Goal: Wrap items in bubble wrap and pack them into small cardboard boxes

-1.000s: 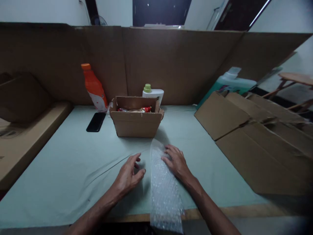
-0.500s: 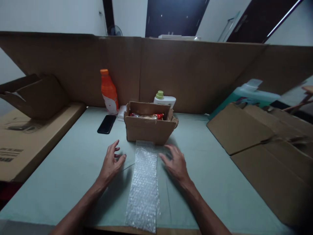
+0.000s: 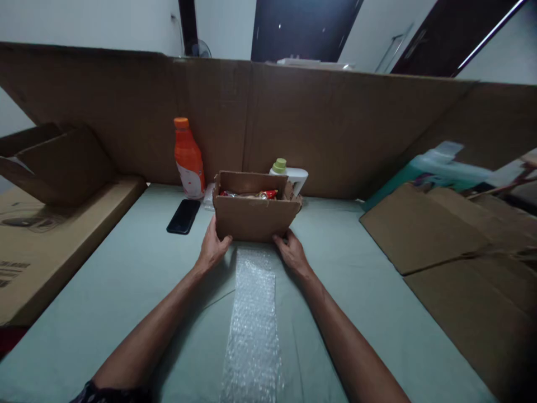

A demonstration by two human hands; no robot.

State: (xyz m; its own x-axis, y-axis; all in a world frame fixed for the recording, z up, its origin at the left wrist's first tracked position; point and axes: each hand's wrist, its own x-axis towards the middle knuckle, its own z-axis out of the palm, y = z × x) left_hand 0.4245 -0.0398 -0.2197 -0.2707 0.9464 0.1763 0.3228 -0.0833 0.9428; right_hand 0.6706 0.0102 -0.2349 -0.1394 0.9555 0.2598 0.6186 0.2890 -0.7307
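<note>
A small open cardboard box (image 3: 255,219) stands beyond the strip of bubble wrap, with red and shiny wrapped items (image 3: 251,195) showing inside it. My left hand (image 3: 213,246) grips the box's lower left corner, thumb on the front face. At the lower right corner my right hand (image 3: 291,251) holds it too, its thumb against the front. Some fingers of both hands are hidden behind the sides. Between my forearms the bubble wrap (image 3: 254,324) lies flat on the pale green cloth (image 3: 335,313), its far end close to the box.
An orange bottle (image 3: 188,159) and a black phone (image 3: 183,216) are left of the box. Behind it stands a white bottle with a green cap (image 3: 280,165). Cardboard boxes (image 3: 75,224) line the left; a cardboard piece (image 3: 428,229) and a teal bottle (image 3: 432,168) occupy the right. A cardboard wall (image 3: 335,129) closes the back.
Both hands have moved forward from beside the bubble wrap and taken hold of the box's lower corners. The box's near edge now sits slightly apart from the bubble wrap's far end.
</note>
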